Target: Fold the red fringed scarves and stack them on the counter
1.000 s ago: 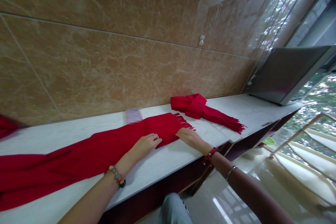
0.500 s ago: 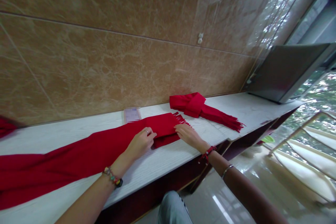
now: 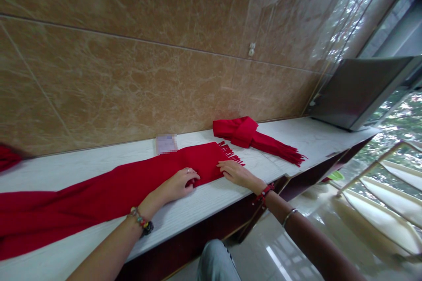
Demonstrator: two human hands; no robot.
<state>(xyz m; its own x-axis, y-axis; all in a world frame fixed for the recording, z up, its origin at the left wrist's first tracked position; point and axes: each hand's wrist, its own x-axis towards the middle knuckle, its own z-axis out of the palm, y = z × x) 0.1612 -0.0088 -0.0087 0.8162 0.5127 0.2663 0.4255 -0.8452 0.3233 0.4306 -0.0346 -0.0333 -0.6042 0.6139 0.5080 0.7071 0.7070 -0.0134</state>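
A long red scarf (image 3: pixel 108 193) lies stretched along a white ledge (image 3: pixel 204 204), its fringed end toward the right. My left hand (image 3: pixel 178 184) rests on the scarf's near edge, fingers curled and pinching the cloth. My right hand (image 3: pixel 235 172) lies flat at the fringed end, fingers stretched out on the near corner. Both wrists wear bead bracelets. A second red scarf (image 3: pixel 253 138), folded and wrapped round itself, lies farther right on the ledge, apart from both hands.
A brown marble wall (image 3: pixel 148 74) rises right behind the ledge. A small blurred card (image 3: pixel 166 144) leans at the wall. A grey open window frame (image 3: pixel 359 92) sits at the far right. More red cloth (image 3: pixel 6 158) shows at the left edge. My knee (image 3: pixel 216 263) is below.
The near edge of the scarf, lifted half a second ago, now lies flatter. My left hand slid back toward the ledge's front edge. My right hand shifted slightly right along the fringe.
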